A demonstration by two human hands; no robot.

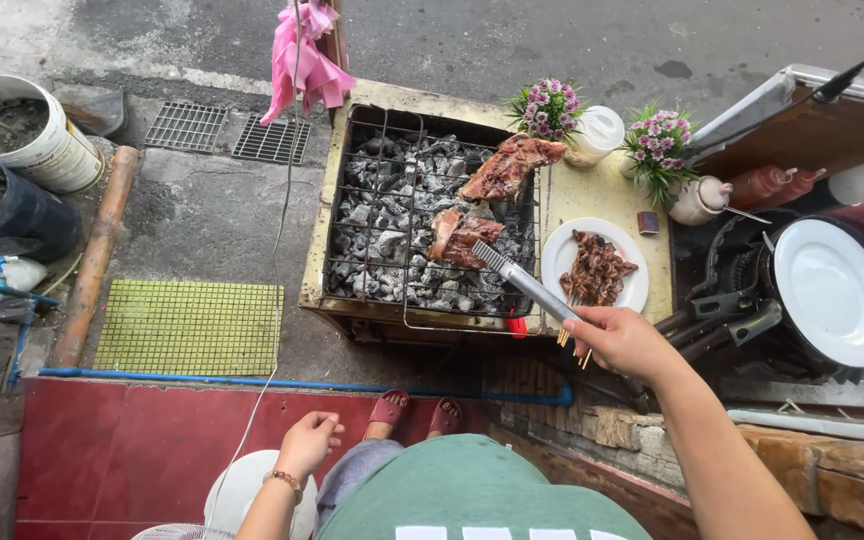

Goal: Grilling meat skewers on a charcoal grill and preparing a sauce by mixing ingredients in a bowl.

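Right hand point(624, 340) grips metal tongs point(522, 280) by the handle end, arm stretched so the tips pinch the nearer meat slab point(460, 238) on the wire grate point(372, 150) well clear of the coals; a second slab point(508, 166) lies at the grate's far corner. Left hand point(308, 442) hangs loosely curled, holding nothing, low beside the knee. Charcoal grill box point(332, 260) is full of grey ashy coals, the white plate point(558, 258) beside it carries skewered cooked meat point(596, 270), and a white bucket point(52, 155) far left holds dark soil.

the tongs point(522, 280) vanish into the right hand point(620, 340), hiding their handle. skewer sticks point(564, 335) are mostly covered by it. the white fan point(242, 490) runs off the bottom edge.
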